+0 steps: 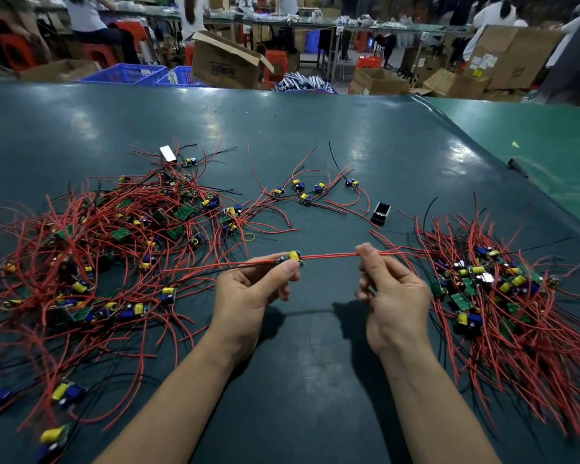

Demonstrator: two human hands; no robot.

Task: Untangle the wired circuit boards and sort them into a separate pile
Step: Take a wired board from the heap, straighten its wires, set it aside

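Separation of one unit is in hand: the left hand pinches a small green circuit board with a yellow capacitor in its fingers, while the right hand grips that board's paired red wires, drawn straight between them above the dark green counter. The next move, by my judgement, calls for carrying it right onto the sorted pile of red-wired boards, clear of the tangled heap of boards and red wires at left. Bare counter lies between the piles and beyond; its far edge is well apart.
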